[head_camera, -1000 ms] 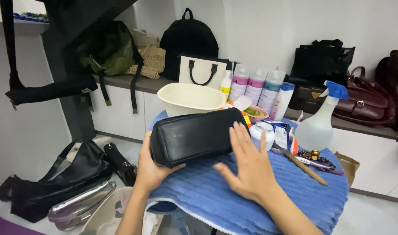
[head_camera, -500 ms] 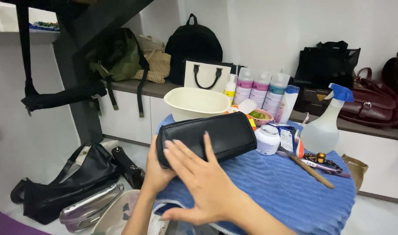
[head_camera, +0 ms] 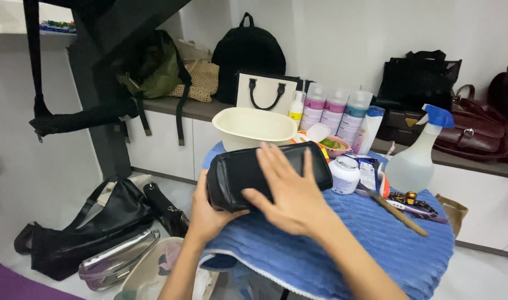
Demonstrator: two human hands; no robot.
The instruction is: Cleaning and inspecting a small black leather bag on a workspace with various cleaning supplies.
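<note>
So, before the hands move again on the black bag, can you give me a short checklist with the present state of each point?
1. Left hand supports the black bag at its near end: ok.
2. Right hand lies flat on the front of the bag, fingers spread: ok.
3. Bag rests over the blue towel, not hanging off the edge: ok.
4. Bag is closed: cannot tell, the zipper is not visible.
5. Space behind the bag: not ok, the cream basin and the white jar stand very close.
6. Spray bottle stands upright, apart from the hands: ok.
</note>
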